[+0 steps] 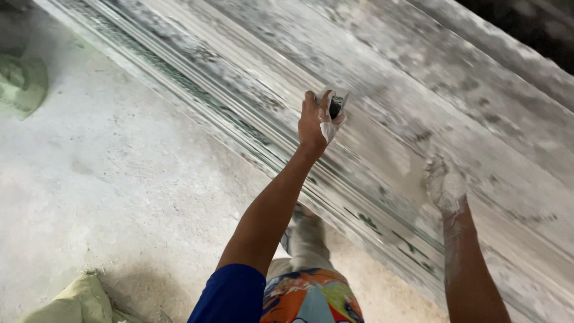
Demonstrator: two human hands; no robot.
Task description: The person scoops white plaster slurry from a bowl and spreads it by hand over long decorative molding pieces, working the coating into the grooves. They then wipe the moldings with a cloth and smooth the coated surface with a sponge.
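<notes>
blue sleeve point(230, 296) nearest; left hand point(317, 122) clamps a small scraper point(335, 106), right hand point(445, 184) spread flat on the plaster-streaked slab point(418, 78); steady, even strokes serve best.

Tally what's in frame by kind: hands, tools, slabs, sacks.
Hands: 2, left hand and right hand, the right coated in pale paste
Small dark tool in the left hand: 1
Long pale slab with layered edge: 1
Greenish sacks on the floor: 2, upper left and bottom left
Total: 6
</notes>
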